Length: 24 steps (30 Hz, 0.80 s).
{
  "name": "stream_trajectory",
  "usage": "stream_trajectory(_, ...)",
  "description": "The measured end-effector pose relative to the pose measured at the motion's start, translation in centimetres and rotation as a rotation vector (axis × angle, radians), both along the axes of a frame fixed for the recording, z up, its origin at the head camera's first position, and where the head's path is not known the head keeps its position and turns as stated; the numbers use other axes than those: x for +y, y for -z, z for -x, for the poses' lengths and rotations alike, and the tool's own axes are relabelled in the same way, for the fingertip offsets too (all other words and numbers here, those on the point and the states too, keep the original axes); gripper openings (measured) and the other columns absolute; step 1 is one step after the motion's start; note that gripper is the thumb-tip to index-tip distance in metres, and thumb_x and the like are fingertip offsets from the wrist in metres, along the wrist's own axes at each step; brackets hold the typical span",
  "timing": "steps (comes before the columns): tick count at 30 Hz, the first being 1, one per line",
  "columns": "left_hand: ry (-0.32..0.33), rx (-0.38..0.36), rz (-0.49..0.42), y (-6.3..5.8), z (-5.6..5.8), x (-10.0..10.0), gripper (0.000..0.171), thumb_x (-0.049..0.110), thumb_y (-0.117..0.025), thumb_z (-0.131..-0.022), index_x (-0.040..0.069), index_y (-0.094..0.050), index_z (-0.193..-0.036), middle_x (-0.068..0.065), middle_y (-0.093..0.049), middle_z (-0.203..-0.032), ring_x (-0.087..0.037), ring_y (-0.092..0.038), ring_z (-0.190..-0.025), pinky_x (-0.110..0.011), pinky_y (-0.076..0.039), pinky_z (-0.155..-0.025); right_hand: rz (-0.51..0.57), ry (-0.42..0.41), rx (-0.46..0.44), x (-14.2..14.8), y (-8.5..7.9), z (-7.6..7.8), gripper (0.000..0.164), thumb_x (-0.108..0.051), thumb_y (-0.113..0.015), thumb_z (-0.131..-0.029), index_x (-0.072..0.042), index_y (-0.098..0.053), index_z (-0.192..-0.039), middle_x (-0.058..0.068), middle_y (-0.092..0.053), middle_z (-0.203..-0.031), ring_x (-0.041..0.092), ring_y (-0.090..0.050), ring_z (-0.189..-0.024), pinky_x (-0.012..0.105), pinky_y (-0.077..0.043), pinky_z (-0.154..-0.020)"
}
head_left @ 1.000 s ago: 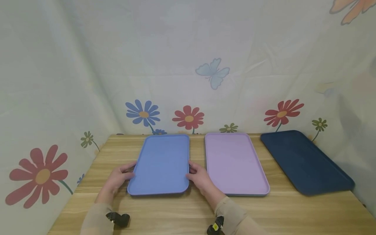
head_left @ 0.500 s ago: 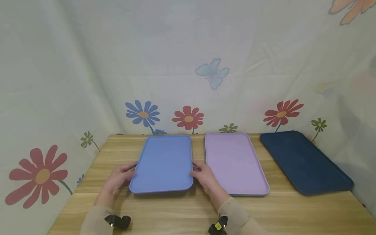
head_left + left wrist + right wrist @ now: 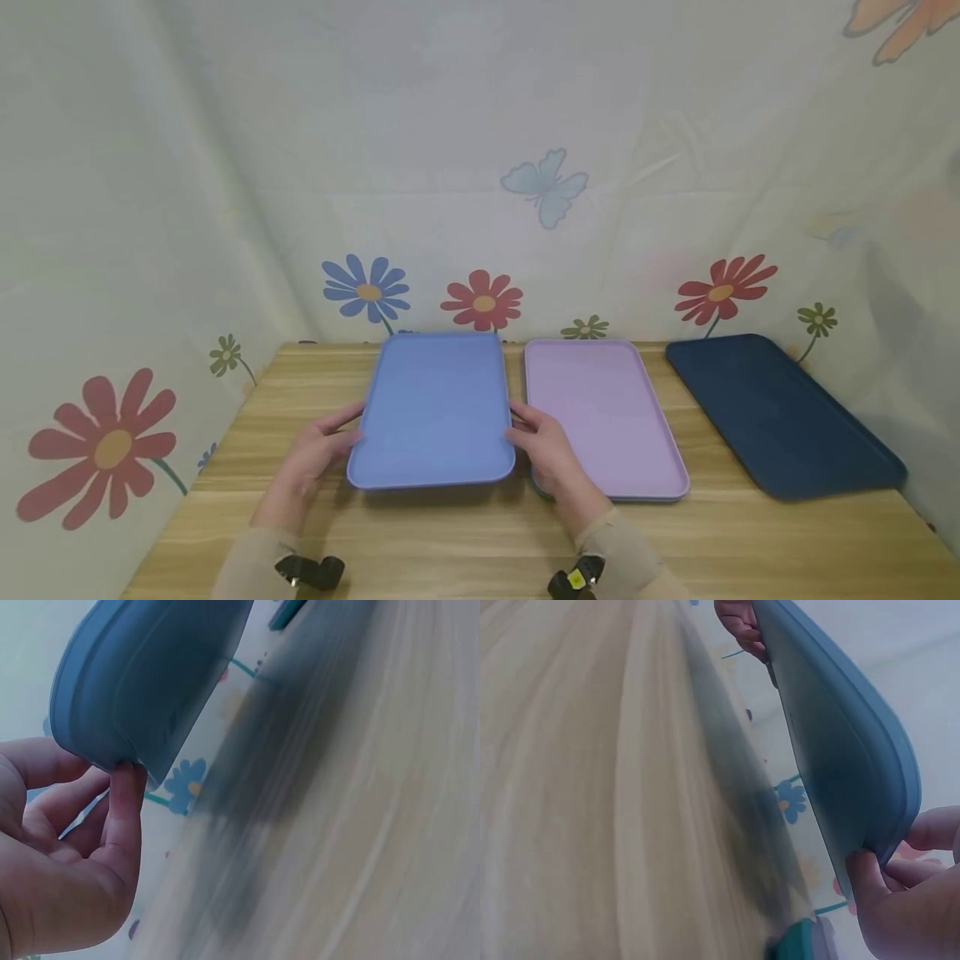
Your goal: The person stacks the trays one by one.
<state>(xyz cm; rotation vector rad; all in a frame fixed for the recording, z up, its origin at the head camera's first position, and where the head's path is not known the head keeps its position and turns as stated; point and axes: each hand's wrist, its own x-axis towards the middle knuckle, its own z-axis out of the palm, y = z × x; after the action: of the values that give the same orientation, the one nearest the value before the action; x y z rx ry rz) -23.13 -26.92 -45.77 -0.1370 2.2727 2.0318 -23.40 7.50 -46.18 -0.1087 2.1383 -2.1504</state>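
Backdrop: whitish fabric (image 3: 420,125) with creases, hanging behind the lilac tray (image 3: 603,417) and coming round on both sides of it
Table: wood-grain top (image 3: 420,542) in pale yellowish brown, running under and all around the lilac tray, its back edge right up by the fabric
Navy tray: the dark one (image 3: 783,417), lying angled on the wood to the right of the lilac tray
Blue tray: this one (image 3: 435,408) is up off the wood, just left of the lilac tray; the wrist views show its underside and a soft shadow below
Lilac tray: flat on the table, with a teal rim (image 3: 799,941) peeking out right underneath
Printed flowers: big red one (image 3: 105,450) way out left of the lilac tray, plus a blue one (image 3: 367,292) and a smaller red one (image 3: 482,302) behind it to the left
Butterfly: pale blue print (image 3: 546,187) on the fabric, up behind the lilac tray
Left hand: this one (image 3: 318,446) pinches the blue tray's left edge, the side away from the lilac tray
Right hand: this one (image 3: 546,442) pinches the opposite edge, in front of the lilac tray's left side
Wrist gadgets: black bits (image 3: 311,572) on both wrists, nearer the camera than the lilac tray; the right one has a yellow patch (image 3: 576,579)
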Motion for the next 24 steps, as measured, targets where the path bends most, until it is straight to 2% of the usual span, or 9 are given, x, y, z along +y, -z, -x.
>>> stream_trajectory(10, 0.008, 0.04, -0.078, -0.4, 0.0, 2.4, 0.057, 0.0, -0.065, -0.092, -0.002, -0.045, -0.145, -0.022, -0.042, -0.15, -0.009, -0.064, -0.096, -0.022, -0.052, -0.084, 0.005, 0.06, 0.034, 2.0, -0.8, -0.4, 0.051, 0.006, -0.061, -0.089, 0.01, -0.049, -0.139, 0.031, -0.054, -0.134, 0.041, -0.054, -0.122, 0.043, -0.046, -0.103)
stream_trajectory(18, 0.004, 0.059, -0.166, -0.6, -0.1, 4.9, 0.056, -0.006, -0.061, -0.09, -0.005, -0.044, -0.144, -0.023, -0.042, -0.149, -0.01, -0.065, -0.091, -0.023, -0.053, -0.083, -0.001, 0.073, 0.018, 4.2, -1.3, -0.2, 0.05, 0.005, -0.06, -0.091, 0.007, -0.049, -0.14, 0.028, -0.052, -0.138, 0.04, -0.053, -0.124, 0.047, -0.04, -0.108)
stream_trajectory(24, -0.019, 0.055, -0.187, -0.5, 0.2, 6.6, 0.055, -0.008, -0.062, -0.089, -0.004, -0.047, -0.142, -0.022, -0.045, -0.148, -0.011, -0.066, -0.086, -0.025, -0.055, -0.08, 0.007, 0.07, 0.016, 5.7, -1.4, 0.1, 0.052, 0.006, -0.058, -0.091, 0.008, -0.046, -0.142, 0.028, -0.049, -0.141, 0.039, -0.051, -0.126, 0.046, -0.038, -0.11)
